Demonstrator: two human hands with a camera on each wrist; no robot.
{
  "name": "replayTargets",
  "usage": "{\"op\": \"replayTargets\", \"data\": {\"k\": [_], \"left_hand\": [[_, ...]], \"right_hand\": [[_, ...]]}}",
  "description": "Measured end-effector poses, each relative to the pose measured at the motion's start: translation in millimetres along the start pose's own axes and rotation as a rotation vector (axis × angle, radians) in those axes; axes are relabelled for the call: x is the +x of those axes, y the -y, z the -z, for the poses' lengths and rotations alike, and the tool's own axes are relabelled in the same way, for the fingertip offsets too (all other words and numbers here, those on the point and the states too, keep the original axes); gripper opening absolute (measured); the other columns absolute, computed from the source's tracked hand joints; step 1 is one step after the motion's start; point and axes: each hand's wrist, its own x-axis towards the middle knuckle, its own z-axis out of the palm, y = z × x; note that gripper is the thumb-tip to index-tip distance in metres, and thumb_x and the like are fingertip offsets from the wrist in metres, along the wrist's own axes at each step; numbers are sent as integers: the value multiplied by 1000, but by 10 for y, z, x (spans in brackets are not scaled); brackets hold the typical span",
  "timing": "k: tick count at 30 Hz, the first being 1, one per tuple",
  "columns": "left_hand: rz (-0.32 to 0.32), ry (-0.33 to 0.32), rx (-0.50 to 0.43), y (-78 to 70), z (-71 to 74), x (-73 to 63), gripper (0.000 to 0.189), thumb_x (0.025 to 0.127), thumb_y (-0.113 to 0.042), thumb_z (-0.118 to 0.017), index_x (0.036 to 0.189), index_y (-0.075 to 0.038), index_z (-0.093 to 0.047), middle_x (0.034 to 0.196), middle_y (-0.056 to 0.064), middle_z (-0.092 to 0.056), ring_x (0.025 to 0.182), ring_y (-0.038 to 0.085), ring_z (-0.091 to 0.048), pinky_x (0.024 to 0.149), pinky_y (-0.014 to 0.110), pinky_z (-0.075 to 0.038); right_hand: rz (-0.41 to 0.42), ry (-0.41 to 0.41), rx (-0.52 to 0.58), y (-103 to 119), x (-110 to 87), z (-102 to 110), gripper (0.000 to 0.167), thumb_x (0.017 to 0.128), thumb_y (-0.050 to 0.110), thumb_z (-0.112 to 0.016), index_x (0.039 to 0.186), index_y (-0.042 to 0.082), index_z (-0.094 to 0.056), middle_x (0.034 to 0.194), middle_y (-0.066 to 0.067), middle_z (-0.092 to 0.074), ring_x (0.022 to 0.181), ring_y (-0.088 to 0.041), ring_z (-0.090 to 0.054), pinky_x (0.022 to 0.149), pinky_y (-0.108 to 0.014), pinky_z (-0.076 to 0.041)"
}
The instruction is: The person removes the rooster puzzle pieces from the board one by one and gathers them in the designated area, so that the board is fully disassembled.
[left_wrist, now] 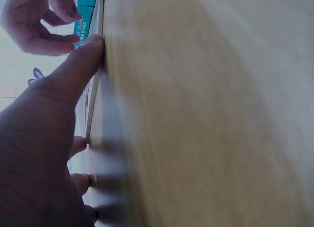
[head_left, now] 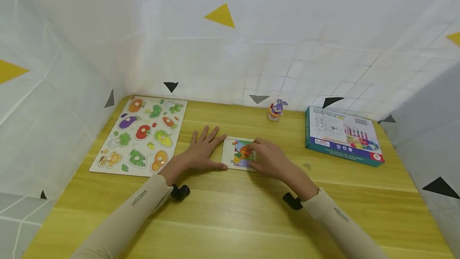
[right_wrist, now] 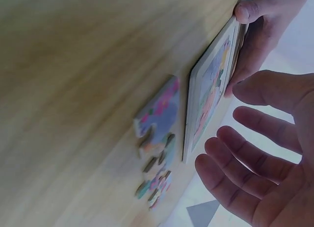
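A small framed jigsaw puzzle with a bright picture lies flat at the middle of the table. My left hand has its fingers spread, with thumb and forefinger at the frame's left corners. Over the right part of the picture hovers my right hand; in the right wrist view its relaxed fingers hold nothing. Several loose jigsaw pieces lie on the table beside the puzzle in that view; the right hand hides them in the head view.
A vegetable peg board lies on the left of the wooden table. At the back stands a purple rabbit figurine. A teal and white toy box lies on the right. White sheeting rises behind the table.
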Motion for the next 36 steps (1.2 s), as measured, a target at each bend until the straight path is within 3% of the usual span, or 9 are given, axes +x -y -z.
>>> {"op": "replayTargets", "data": {"k": [12,22,36], "left_hand": [[6,4,2,-2,6,2,106,81,-77,-61,162,-23,-20,167,12,0,150,41,10,112,68,7],[-2,4,-3,11,7,7,106,81,-78,-61,162,-23,-20,167,12,0,150,42,11,112,68,7],[5,12,-8,-16,29,-12,105,81,-77,-61,162,-23,-20,167,11,0,150,41,11,112,67,7]], "right_hand": [[46,-13,-13,-24,226,-77,23,86,14,-78,107,6,-74,97,-6,-65,79,-17,-60,70,-33,-53],[89,-23,-15,10,337,-86,25,86,4,-73,111,3,-74,97,-11,-67,74,-17,-55,64,-30,-49],[82,-25,-24,12,461,-176,30,86,-2,-67,114,5,-74,104,-11,-66,90,-26,-60,76,-37,-52]]}}
